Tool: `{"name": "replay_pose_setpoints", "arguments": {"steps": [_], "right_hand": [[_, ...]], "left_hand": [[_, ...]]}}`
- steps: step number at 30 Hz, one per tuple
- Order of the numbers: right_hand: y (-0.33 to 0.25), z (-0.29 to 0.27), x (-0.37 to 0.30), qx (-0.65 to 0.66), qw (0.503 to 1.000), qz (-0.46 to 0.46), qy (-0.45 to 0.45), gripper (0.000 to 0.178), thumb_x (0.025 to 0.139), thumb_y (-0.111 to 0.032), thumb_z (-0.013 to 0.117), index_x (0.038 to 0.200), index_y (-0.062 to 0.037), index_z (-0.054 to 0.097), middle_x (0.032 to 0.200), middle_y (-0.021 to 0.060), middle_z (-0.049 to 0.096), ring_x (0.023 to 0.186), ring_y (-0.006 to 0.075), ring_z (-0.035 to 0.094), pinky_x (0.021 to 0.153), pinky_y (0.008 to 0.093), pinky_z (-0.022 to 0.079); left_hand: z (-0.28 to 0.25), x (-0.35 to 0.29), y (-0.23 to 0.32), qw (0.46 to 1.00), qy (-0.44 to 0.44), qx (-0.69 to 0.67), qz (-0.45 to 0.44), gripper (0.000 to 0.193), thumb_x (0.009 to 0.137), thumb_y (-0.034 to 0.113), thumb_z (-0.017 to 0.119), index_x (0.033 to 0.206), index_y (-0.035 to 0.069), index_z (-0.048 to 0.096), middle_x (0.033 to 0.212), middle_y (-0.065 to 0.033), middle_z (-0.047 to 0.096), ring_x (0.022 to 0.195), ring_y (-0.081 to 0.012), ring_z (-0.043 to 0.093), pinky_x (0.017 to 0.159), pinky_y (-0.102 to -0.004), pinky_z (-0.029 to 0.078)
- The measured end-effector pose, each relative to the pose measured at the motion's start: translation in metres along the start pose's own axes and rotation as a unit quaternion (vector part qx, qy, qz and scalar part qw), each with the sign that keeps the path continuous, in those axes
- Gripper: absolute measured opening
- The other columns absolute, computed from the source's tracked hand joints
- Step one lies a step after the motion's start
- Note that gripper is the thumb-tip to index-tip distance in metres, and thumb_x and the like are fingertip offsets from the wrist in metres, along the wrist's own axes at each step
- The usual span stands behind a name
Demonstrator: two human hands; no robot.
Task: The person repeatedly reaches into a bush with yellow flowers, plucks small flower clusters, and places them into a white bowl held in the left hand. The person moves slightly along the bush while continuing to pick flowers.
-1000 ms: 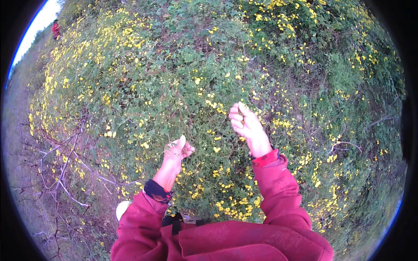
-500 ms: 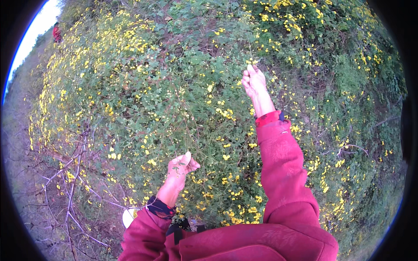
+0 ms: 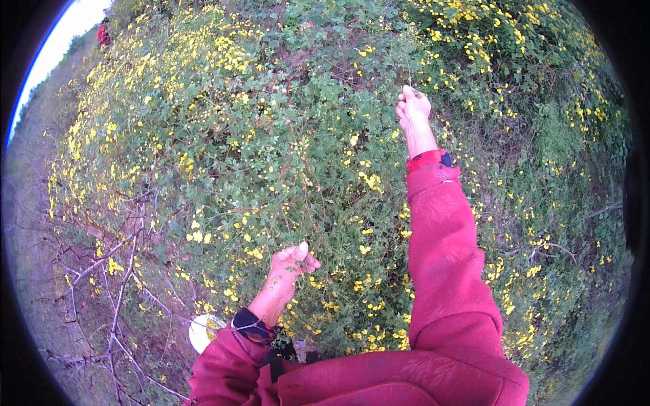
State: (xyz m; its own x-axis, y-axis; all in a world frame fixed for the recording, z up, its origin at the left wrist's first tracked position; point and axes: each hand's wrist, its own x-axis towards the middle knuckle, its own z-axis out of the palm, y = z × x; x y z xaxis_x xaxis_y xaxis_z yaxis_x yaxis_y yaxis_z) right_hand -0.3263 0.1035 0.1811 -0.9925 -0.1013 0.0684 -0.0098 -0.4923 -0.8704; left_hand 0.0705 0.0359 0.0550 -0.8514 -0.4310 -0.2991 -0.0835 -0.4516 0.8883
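At the near left, a white round container (image 3: 199,335) is showing just beside the left sleeve (image 3: 227,371), with yellow inside its rim. Farther right, the left hand (image 3: 287,267) is holding its fingers drawn in narrow; a leafy green sprig (image 3: 290,269) is lying across it, though whether gripped I cannot tell. Yellow flowers (image 3: 370,181) are growing between the hands. At the far right, the right hand (image 3: 414,110) is curling its fingers closed among stems; what they are pinching is too small to tell.

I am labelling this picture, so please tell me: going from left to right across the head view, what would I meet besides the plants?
Distant person in red, white round object, left hand, right hand.
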Motion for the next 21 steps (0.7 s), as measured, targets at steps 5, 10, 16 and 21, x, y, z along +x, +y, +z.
{"name": "replay_pose_setpoints", "arguments": {"steps": [5, 10, 16, 21], "right_hand": [[-0.002, -0.036, -0.032, -0.023, 1.0, -0.014, -0.011, 0.014, 0.084, -0.015, 0.058, 0.082, -0.0043, 0.051, 0.062, 0.0013, 0.051, 0.04, 0.0059, 0.039, 0.032, 0.0184, 0.029], [0.002, -0.065, -0.085, 0.02, 0.994, 0.005, -0.106, 0.016, 0.087, -0.017, 0.053, 0.084, -0.0014, 0.053, 0.068, 0.0031, 0.055, 0.043, 0.0042, 0.038, 0.032, 0.0174, 0.027], [0.015, -0.073, -0.154, 0.0, 0.986, 0.044, -0.163, 0.021, 0.091, -0.02, 0.047, 0.09, 0.0003, 0.053, 0.07, 0.0027, 0.053, 0.045, 0.004, 0.037, 0.035, 0.0167, 0.026], [0.038, -0.062, -0.189, 0.079, 0.98, 0.096, -0.154, 0.017, 0.089, -0.017, 0.05, 0.087, -0.001, 0.055, 0.069, 0.0017, 0.055, 0.045, 0.0032, 0.04, 0.036, 0.0162, 0.028]], "left_hand": [[0.005, 0.004, 0.002, 1.0, 0.013, 0.01, 0.004, 0.034, 0.087, 0.035, 0.054, 0.072, 0.005, 0.056, 0.07, -0.0078, 0.06, 0.066, -0.0173, 0.059, 0.065, -0.0298, 0.049], [0.016, 0.01, 0.008, 0.999, 0.026, -0.004, 0.019, 0.035, 0.086, 0.037, 0.054, 0.073, 0.005, 0.058, 0.072, -0.0068, 0.062, 0.068, -0.0153, 0.06, 0.061, -0.0259, 0.047], [0.058, 0.039, 0.023, 0.999, 0.02, 0.025, -0.002, 0.024, 0.083, 0.026, 0.061, 0.089, 0.003, 0.058, 0.081, -0.0078, 0.064, 0.066, -0.0125, 0.06, 0.059, -0.0241, 0.048], [0.104, 0.086, 0.042, 0.999, 0.033, -0.015, -0.034, 0.03, 0.088, 0.037, 0.049, 0.087, 0.008, 0.059, 0.083, -0.005, 0.064, 0.072, -0.017, 0.059, 0.069, -0.0308, 0.048]]}}
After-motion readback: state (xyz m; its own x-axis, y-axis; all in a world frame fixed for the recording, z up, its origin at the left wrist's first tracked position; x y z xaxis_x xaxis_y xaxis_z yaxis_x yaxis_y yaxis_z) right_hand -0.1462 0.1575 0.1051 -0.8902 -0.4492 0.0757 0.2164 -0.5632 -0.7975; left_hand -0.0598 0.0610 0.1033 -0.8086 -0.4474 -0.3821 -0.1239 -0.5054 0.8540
